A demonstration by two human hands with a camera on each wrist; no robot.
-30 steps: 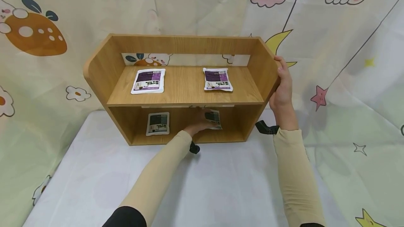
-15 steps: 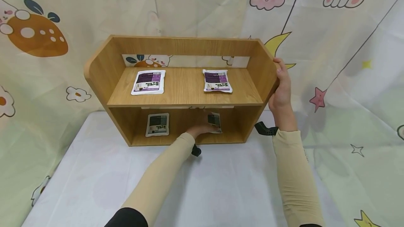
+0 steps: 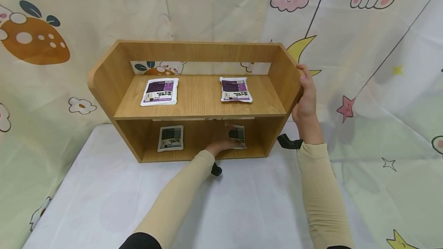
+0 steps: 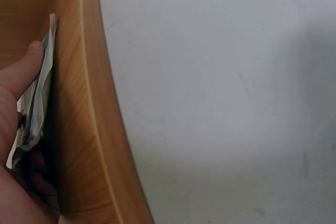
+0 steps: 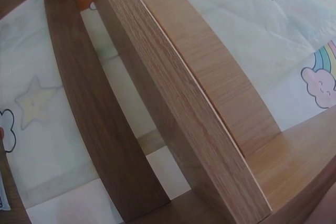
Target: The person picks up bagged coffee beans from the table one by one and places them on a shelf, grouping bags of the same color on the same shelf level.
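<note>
A two-tier wooden shelf (image 3: pixel 199 111) stands on the table. My left hand (image 3: pixel 222 142) reaches into its lower tier at the right and holds a dark-labelled pouch (image 3: pixel 238 136). In the left wrist view the thumb lies on top of that pouch (image 4: pixel 41 95) and fingers show beneath it, close over the wooden board. My right hand (image 3: pixel 306 99) grips the edge of the shelf's right side panel. A matching dark-labelled pouch (image 3: pixel 170 138) lies at the lower left. Two purple-labelled pouches, one left (image 3: pixel 160 92) and one right (image 3: pixel 236 89), lie on the upper tier.
White cloth covers the table (image 3: pixel 249 199) in front of the shelf. A printed fabric backdrop (image 3: pixel 214 10) hangs close behind it. Low over the left hand's space runs the upper board's front edge. The right wrist view shows wooden rails (image 5: pixel 173 93) with gaps between.
My left hand has shifted slightly to the right inside the lower tier, and the pouch has moved slightly right and toward the front with it. My right hand keeps its place on the side panel.
</note>
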